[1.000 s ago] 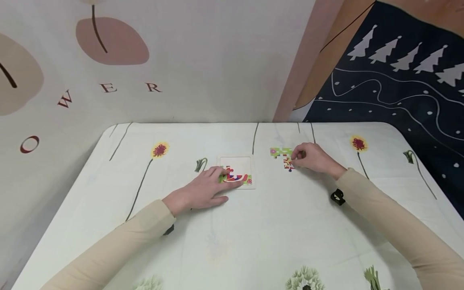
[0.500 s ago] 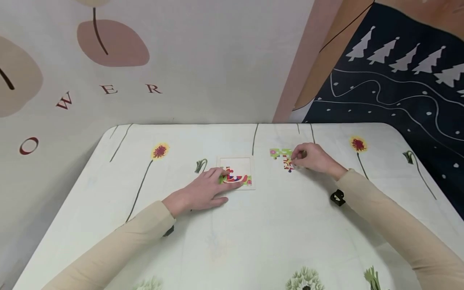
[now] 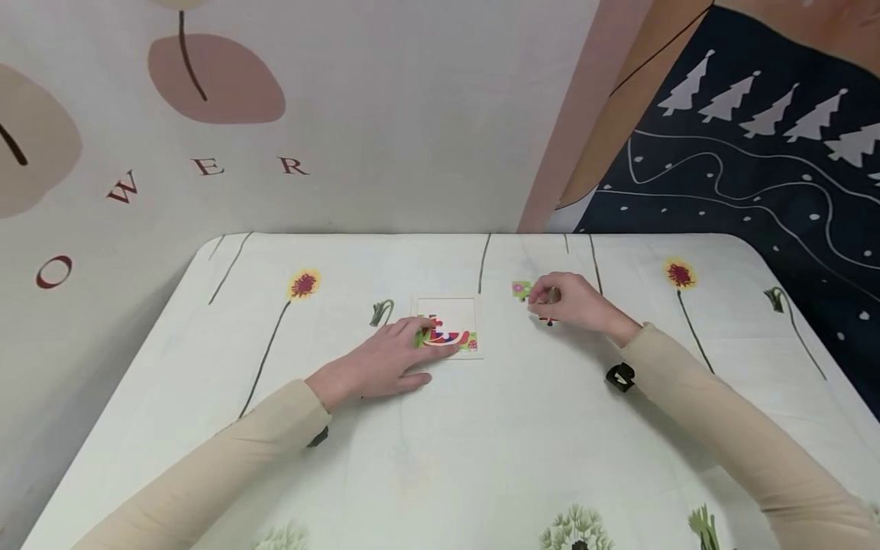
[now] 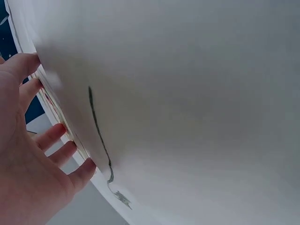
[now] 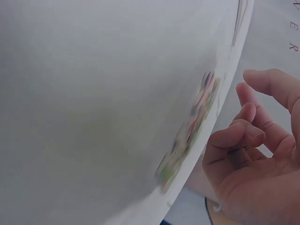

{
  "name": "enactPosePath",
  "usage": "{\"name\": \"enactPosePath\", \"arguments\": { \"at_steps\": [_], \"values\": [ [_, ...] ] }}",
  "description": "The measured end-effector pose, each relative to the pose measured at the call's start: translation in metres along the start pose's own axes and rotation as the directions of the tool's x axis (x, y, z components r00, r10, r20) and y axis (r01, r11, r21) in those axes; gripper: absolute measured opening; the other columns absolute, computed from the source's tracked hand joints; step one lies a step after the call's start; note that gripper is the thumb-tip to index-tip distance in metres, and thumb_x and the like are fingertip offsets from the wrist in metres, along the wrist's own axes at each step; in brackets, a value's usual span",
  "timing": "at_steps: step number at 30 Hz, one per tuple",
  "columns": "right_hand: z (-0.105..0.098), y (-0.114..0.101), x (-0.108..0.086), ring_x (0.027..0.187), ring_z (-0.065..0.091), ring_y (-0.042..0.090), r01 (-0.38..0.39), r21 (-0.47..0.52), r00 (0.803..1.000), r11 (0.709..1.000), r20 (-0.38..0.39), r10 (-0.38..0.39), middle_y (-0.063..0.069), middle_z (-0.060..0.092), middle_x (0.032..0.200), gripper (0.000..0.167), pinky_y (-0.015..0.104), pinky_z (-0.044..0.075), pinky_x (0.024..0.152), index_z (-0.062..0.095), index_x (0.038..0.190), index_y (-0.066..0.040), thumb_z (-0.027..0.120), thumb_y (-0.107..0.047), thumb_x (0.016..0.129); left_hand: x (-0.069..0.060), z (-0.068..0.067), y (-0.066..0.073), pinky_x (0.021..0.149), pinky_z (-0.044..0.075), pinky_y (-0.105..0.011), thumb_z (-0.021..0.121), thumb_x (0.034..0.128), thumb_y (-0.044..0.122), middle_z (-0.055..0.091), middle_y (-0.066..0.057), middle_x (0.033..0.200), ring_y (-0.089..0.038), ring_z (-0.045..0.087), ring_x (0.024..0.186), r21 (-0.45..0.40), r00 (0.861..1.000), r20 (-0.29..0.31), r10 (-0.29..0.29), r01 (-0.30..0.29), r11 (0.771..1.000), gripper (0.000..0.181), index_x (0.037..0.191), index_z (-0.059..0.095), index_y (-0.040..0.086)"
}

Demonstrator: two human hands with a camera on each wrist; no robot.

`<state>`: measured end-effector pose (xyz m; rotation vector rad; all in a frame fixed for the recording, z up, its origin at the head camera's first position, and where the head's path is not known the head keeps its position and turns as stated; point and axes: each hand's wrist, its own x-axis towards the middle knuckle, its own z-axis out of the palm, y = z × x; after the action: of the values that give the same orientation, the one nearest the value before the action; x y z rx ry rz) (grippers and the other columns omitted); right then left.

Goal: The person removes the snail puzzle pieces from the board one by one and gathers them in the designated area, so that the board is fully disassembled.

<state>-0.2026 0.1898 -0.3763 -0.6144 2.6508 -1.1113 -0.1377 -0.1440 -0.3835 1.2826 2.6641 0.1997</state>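
Yellow-petalled flowers [image 3: 304, 285] are printed across the white tabletop [image 3: 440, 435], which is backed by a pale wall hanging [image 3: 412, 130] lettered in dark red and a navy panel [image 3: 742, 176] patterned with white trees. Near the middle, a square puzzle board [image 3: 457, 309] is partly filled with colorful fitted pieces [image 3: 450, 338]; its lower left is covered by the left hand [image 3: 381, 355], whose fingers are spread and rested on it. To the board's right, a green piece [image 3: 520, 289] with a pink flower is left exposed, while a red piece [image 3: 548, 319] is mostly hidden beneath the right hand [image 3: 577, 302]. Compared with half a second ago, the right hand is shifted leftward, and more of the loose pieces is blocked from sight; the left hand is kept in place. From the right wrist, what is masked in the head view is revealed: a blurred row of pieces lying on the tabletop, with the right hand's fingers bent, though whether anything is pinched cannot be told. From the left wrist, the left hand's splayed fingertips are seen at the board's edge
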Motion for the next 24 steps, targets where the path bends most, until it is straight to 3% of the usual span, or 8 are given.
{"name": "enactPosePath", "arguments": {
  "at_steps": [6,14,20,24],
  "values": [
    [0.01,-0.008,0.007,0.059,0.049,0.013,0.032,0.047,0.999,0.998,0.007,-0.032,0.005,0.056,0.083,0.004,0.025,0.037,0.052,0.067,0.089,-0.002,0.068,-0.002,0.085,0.001,0.001,0.009,0.102,0.033,-0.054,0.058,0.0953,0.024,0.037,-0.019,0.143,-0.037,0.036,0.131,-0.016,1.0,-0.019,-0.008,0.008,1.0,0.054,0.147,0.044,0.022],
    [0.021,-0.02,0.018,0.062,0.047,0.017,0.05,0.017,0.998,0.999,0.04,-0.051,0.003,0.055,0.081,0.005,0.029,0.039,0.057,0.069,0.09,-0.006,0.069,-0.005,0.085,0.006,0.004,0.016,0.104,0.034,-0.041,0.062,0.0934,0.022,0.045,-0.015,0.137,-0.029,0.042,0.126,-0.014,0.995,-0.075,0.059,-0.06,0.998,0.056,0.144,0.045,0.006],
    [0.027,-0.027,0.025,0.061,0.049,0.017,0.064,0.036,0.995,0.997,0.074,-0.066,0.003,0.057,0.083,0.006,0.031,0.041,0.062,0.068,0.092,-0.006,0.069,-0.007,0.086,0.008,0.004,0.015,0.107,0.031,-0.04,0.061,0.0938,0.026,0.043,-0.011,0.142,-0.027,0.037,0.13,-0.045,0.994,-0.075,0.085,-0.088,0.995,0.058,0.145,0.043,0.006],
    [0.032,-0.033,0.03,0.062,0.049,0.016,0.073,0.044,0.992,0.996,0.102,-0.077,0.003,0.057,0.082,0.005,0.031,0.041,0.062,0.068,0.092,-0.006,0.069,-0.005,0.086,0.009,0.004,0.015,0.109,0.025,-0.046,0.059,0.0951,0.033,0.038,-0.007,0.147,-0.029,0.031,0.134,-0.081,0.997,-0.027,0.067,-0.069,0.994,0.061,0.149,0.038,0.012]
  ]
}}
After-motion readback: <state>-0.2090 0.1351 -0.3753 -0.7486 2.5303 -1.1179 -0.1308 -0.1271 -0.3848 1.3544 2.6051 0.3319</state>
